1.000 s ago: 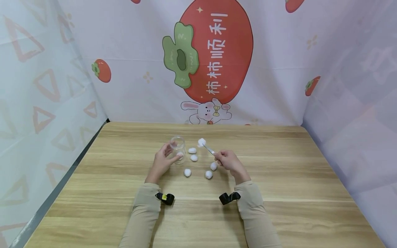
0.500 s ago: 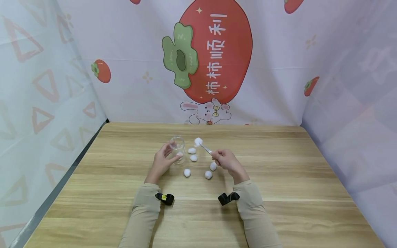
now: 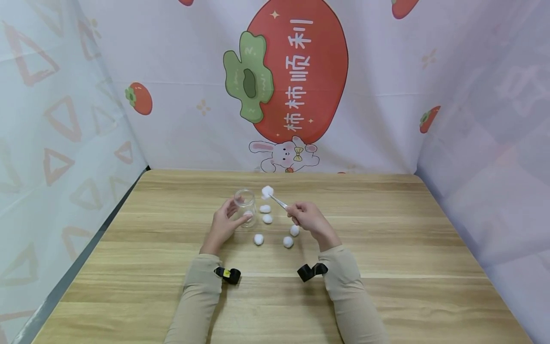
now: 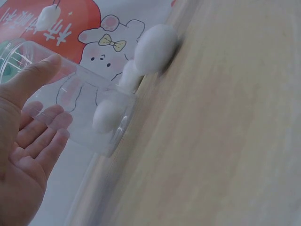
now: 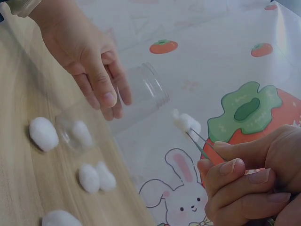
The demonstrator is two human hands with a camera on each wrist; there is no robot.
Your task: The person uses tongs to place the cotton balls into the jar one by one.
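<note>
The right hand (image 3: 307,216) pinches slim silver metal tweezers (image 3: 278,201), their tips closed on a fluffy white cotton ball (image 3: 267,191). The tweezers' long axis runs from the hand toward far left. The ball is right of, and apart from, the open mouth of the clear cylindrical jar (image 3: 246,206). The jar is upright, its axis vertical; the left hand (image 3: 223,223), nearer to it, grips its left side, thumb and fingers curved around the wall.

A clear, open-mouthed jar (image 3: 245,206) stands upright on the bench (image 3: 429,286), one white cotton ball (image 4: 107,117) inside. Slanted metal tweezers (image 3: 278,201) pinch a raised cotton puff (image 3: 267,191) near its rim; five loose balls (image 3: 258,239) lie to the jar's right.
</note>
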